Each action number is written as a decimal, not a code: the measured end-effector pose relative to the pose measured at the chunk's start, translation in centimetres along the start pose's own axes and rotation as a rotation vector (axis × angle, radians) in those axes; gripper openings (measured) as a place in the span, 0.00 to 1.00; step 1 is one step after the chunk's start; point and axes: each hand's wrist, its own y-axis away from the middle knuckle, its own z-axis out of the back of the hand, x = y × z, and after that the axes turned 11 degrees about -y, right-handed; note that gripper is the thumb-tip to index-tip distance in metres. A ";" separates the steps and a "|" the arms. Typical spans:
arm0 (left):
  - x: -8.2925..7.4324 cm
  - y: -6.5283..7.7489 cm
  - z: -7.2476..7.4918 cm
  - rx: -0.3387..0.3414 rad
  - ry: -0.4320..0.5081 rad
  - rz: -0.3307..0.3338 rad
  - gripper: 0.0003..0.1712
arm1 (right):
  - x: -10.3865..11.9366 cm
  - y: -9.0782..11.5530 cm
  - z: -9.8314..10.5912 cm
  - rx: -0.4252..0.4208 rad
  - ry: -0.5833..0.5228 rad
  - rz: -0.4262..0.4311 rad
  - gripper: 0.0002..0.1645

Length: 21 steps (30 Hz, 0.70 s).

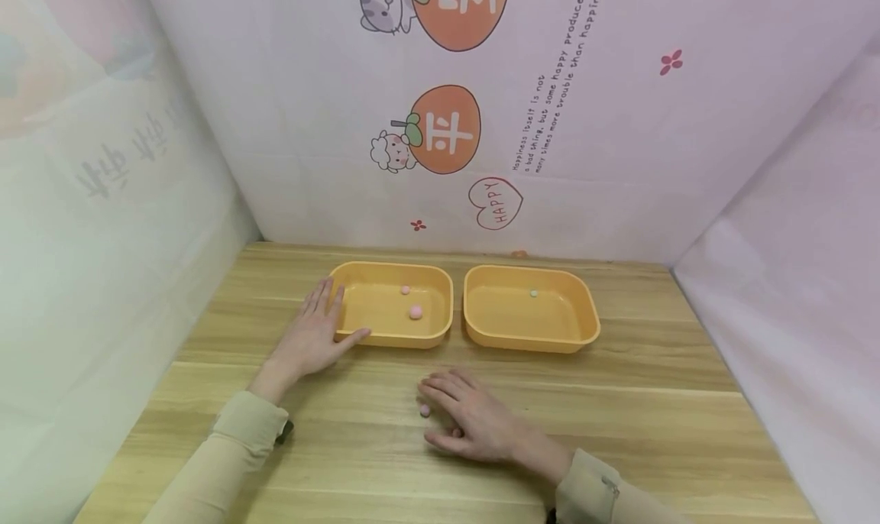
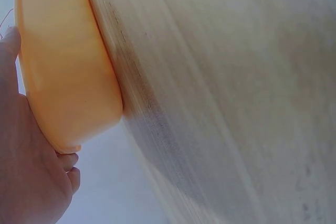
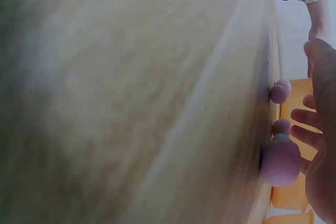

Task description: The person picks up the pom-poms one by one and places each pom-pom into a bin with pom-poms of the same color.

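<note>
Behind the worktop (image 1: 660, 417), a white printed cloth (image 1: 591, 195) is hung along the far edge. Two yellow trays are set side by side near that far edge: the left tray (image 1: 385, 339) left of its middle, the right tray (image 1: 529, 344) just beside it, with a narrow gap left between them. The left hand (image 1: 311, 341) is laid against the left end of the left tray; its fingers are extended over the rim, and its thumb is stretched to the near rim. The right hand (image 1: 481, 425) is held low over the middle of the worktop, nearer the near edge than the trays; its fingers are loosely extended, apart from the thumb, and nothing is seen gripped. In the left tray, a larger pink ball (image 1: 415, 312) is found near the right end. Two loose pink balls (image 1: 424, 410) are seen on the worktop beside the right hand's fingers and thumb, one partly hidden. A smaller pink ball (image 1: 406, 289) is placed farther back in the left tray. The smallest, a green ball (image 1: 533, 293), is contained in the right tray, toward its far wall.
</note>
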 end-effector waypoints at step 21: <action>-0.2 0.1 0.4 0.003 0.001 -0.008 0.64 | 0.1 -1.1 -0.5 0.045 -0.047 -0.065 0.26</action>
